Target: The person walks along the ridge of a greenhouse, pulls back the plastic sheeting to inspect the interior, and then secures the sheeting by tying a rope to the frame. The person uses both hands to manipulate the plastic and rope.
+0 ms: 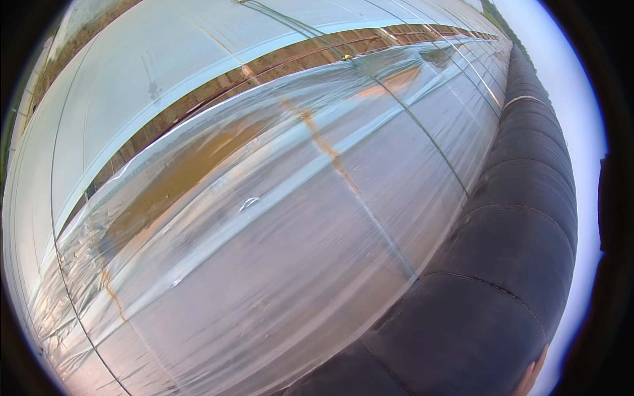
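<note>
At the lower right edge, a few fingers, apparently of my right hand [532, 372], lie against the side of a thick black rolled cover [495, 237]. The rest of that hand is cut off, so its grip does not show. My left hand is out of view. The roll has stitched seams across it and runs from the bottom into the far upper right. Beside it stretches clear plastic film [277, 257] over a curved greenhouse roof, with rusty stains along the ribs beneath.
Dark cords [428, 136] cross the film. Several green ropes [297, 24] meet near a small yellow piece [346, 57]. A long gap with a brown, slatted-looking surface [198, 106] separates the clear film from a paler sheet [148, 74]. Sky shows beyond the roll.
</note>
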A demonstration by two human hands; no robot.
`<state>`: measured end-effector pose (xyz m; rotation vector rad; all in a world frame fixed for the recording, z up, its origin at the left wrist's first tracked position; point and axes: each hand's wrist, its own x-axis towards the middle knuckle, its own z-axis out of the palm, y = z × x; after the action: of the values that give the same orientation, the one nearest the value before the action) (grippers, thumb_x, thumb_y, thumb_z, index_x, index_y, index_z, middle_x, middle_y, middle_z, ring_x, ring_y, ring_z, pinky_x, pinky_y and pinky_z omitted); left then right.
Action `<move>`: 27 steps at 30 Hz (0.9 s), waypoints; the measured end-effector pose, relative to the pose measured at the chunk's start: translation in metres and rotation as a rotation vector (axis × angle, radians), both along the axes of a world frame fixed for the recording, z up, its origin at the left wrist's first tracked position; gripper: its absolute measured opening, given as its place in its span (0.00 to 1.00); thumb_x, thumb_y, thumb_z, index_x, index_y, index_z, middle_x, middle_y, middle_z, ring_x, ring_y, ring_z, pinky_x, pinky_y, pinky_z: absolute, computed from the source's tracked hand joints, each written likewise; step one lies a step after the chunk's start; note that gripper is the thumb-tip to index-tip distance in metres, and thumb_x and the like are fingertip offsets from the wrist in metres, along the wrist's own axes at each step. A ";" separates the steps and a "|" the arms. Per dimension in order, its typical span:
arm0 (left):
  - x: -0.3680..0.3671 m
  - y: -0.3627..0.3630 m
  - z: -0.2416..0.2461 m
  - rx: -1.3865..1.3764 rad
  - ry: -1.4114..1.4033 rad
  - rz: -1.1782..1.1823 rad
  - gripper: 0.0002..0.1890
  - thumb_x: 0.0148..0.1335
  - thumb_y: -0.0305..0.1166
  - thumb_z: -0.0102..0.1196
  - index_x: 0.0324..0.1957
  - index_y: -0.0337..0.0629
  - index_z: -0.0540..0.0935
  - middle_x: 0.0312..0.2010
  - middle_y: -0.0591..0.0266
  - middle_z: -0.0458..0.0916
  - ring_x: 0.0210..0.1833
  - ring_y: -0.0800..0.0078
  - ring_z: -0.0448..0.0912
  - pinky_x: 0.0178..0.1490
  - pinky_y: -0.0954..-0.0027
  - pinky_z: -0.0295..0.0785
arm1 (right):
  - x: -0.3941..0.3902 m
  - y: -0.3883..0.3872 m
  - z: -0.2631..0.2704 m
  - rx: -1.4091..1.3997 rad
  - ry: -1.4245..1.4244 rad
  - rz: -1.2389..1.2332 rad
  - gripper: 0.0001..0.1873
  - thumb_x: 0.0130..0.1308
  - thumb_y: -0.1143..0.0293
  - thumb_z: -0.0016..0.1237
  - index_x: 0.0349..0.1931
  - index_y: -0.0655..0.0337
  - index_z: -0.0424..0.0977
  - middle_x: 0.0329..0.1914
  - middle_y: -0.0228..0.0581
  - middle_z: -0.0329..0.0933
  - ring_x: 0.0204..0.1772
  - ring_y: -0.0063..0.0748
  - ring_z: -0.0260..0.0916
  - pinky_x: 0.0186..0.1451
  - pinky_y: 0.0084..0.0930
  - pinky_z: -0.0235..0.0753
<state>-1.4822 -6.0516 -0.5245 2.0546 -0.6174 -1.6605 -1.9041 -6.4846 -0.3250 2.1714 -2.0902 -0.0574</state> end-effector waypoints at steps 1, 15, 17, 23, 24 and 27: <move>-0.007 0.004 -0.003 -0.040 -0.060 -0.008 0.38 0.73 0.47 0.60 0.77 0.38 0.66 0.79 0.42 0.64 0.81 0.38 0.60 0.82 0.41 0.55 | -0.003 0.014 0.011 0.040 0.061 0.030 0.35 0.87 0.54 0.33 0.81 0.74 0.53 0.87 0.63 0.50 0.89 0.60 0.44 0.89 0.49 0.43; -0.060 0.057 -0.005 -0.388 -0.617 0.051 0.31 0.74 0.42 0.56 0.73 0.35 0.72 0.74 0.38 0.70 0.76 0.38 0.68 0.80 0.44 0.60 | 0.013 0.005 -0.017 -0.102 0.057 0.006 0.35 0.79 0.60 0.36 0.81 0.69 0.55 0.87 0.63 0.49 0.87 0.66 0.45 0.88 0.55 0.41; -0.068 0.054 0.006 -0.404 -0.653 0.047 0.30 0.75 0.41 0.55 0.72 0.34 0.73 0.73 0.38 0.71 0.75 0.38 0.69 0.79 0.45 0.60 | 0.013 0.002 -0.015 -0.106 0.057 0.022 0.36 0.78 0.60 0.38 0.81 0.70 0.54 0.86 0.63 0.48 0.87 0.66 0.46 0.87 0.55 0.42; -0.073 0.039 0.024 -0.462 -0.797 -0.072 0.23 0.78 0.30 0.49 0.69 0.26 0.73 0.69 0.31 0.73 0.70 0.34 0.73 0.75 0.43 0.66 | 0.006 0.001 -0.014 -0.137 0.016 0.040 0.36 0.77 0.60 0.45 0.79 0.69 0.57 0.84 0.65 0.50 0.87 0.67 0.44 0.87 0.58 0.42; -0.074 0.043 0.022 -0.461 -0.792 -0.070 0.24 0.78 0.31 0.48 0.70 0.27 0.73 0.69 0.32 0.73 0.70 0.34 0.73 0.75 0.43 0.66 | 0.004 0.001 -0.015 -0.168 0.009 0.064 0.36 0.76 0.60 0.46 0.79 0.70 0.58 0.84 0.66 0.51 0.86 0.68 0.45 0.86 0.58 0.43; -0.072 0.054 0.009 -0.345 -0.711 -0.052 0.30 0.78 0.43 0.45 0.72 0.29 0.72 0.70 0.32 0.73 0.71 0.32 0.71 0.77 0.41 0.62 | 0.007 -0.005 -0.017 -0.151 -0.058 0.063 0.40 0.72 0.58 0.52 0.77 0.72 0.58 0.83 0.69 0.49 0.86 0.72 0.43 0.86 0.62 0.41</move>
<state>-1.5539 -5.9981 -0.5151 2.3367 -1.0956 -0.7254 -1.8974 -6.4896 -0.3422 2.1712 -1.9830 0.1662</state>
